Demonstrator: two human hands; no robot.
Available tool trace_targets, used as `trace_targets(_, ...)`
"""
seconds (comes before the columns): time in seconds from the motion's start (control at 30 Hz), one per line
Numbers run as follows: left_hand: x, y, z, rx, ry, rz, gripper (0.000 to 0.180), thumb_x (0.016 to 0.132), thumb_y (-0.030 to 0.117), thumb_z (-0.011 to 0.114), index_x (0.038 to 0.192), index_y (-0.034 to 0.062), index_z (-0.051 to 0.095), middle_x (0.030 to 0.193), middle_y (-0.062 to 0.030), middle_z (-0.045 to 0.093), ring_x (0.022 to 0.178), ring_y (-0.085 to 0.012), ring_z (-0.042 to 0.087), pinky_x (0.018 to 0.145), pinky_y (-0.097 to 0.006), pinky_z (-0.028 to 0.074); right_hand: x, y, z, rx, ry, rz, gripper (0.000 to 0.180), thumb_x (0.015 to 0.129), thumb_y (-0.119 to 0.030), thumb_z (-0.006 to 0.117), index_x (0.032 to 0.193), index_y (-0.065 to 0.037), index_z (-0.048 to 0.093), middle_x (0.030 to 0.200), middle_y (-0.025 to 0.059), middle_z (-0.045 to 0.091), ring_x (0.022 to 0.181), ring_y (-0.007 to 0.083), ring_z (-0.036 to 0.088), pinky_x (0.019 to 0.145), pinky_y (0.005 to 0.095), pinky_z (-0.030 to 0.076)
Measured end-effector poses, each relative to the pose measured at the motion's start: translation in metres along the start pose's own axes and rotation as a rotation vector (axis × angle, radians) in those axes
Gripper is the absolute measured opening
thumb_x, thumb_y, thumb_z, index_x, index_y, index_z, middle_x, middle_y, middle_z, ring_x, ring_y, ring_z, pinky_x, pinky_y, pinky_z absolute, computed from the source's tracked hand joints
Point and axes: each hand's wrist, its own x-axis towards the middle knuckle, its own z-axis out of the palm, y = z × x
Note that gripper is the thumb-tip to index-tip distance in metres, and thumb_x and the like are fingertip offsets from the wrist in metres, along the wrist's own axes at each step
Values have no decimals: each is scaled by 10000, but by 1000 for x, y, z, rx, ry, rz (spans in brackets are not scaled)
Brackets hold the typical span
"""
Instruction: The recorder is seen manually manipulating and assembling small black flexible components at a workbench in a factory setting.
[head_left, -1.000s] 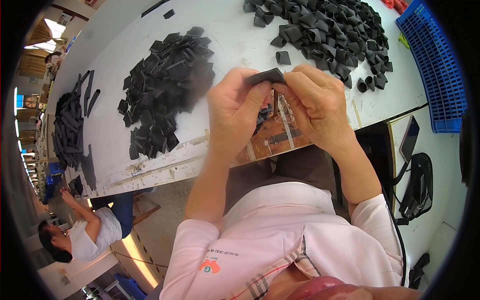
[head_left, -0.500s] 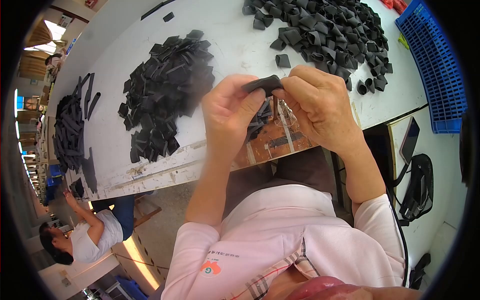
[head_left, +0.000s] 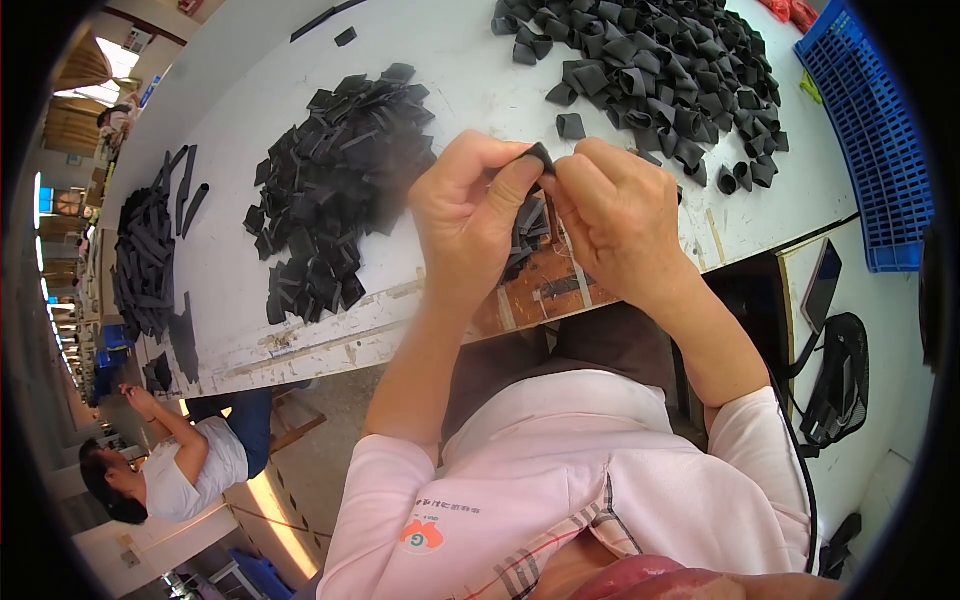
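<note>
My left hand (head_left: 465, 210) pinches a small black fabric piece (head_left: 541, 155) between thumb and fingers, just above the table's front part. From the other side, my right hand (head_left: 622, 220) has its fingertips closed on the same piece's edge. Much of the piece is hidden by the fingers. Below the hands, on a brown wooden board (head_left: 550, 280), lie some black strips (head_left: 526, 235). Left of my hands spreads a heap of flat black pieces (head_left: 335, 180). Beyond my right hand is a large heap of black fabric loops (head_left: 650, 75), with a single one (head_left: 570, 126) lying apart.
A bundle of long black strips (head_left: 145, 255) lies at the table's far left. To the right stand a blue plastic basket (head_left: 865, 130), a phone (head_left: 822, 285) and a black mesh bag (head_left: 838, 380). A co-worker (head_left: 190, 465) sits at the lower left.
The fabric piece has turned from lying broad across my fingers to a steeper tilt, and less of it shows. My right hand has shifted slightly left, closer to my left hand.
</note>
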Motion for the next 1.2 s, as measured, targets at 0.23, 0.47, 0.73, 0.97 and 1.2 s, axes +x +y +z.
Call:
trace_targets(0.23,-31,3,14,-228,184,-40,307,822,39,545,1104,-42,453,918,-87,541,732,-97,517,673,-212,424,-12,-6,-28,1027,76,641,258,862,-230,533,774,-7,626,571,-32,497,490,28,398,427,184,309)
trace_targets(0.47,-54,7,31,-238,183,-129,132,805,-13,563,926,-35,514,812,-70,564,711,-87,544,650,-202,444,-52,-27,-4,1609,-15,1080,300,880,-259,500,712,-27,591,586,-21,502,497,22,402,437,153,315)
trace_targets(0.73,-63,3,17,40,132,-270,92,779,19,614,834,-22,553,716,-40,585,606,-52,524,558,-173,425,-63,-19,-13,545,72,413,121,761,-93,636,782,5,568,610,37,516,516,91,487,448,200,379)
trace_targets(0.97,-69,9,21,225,58,-366,81,741,0,601,711,3,525,596,-13,547,499,-33,472,467,-177,398,-67,-11,-4,570,27,317,160,648,20,648,767,-11,546,668,72,514,521,160,502,415,233,386)
trace_targets(1.2,-86,-1,19,454,123,-293,75,719,4,602,705,11,529,572,-23,534,488,-54,491,451,-191,394,-75,0,5,242,69,134,95,668,4,597,744,-32,552,601,60,486,506,178,502,430,247,401)
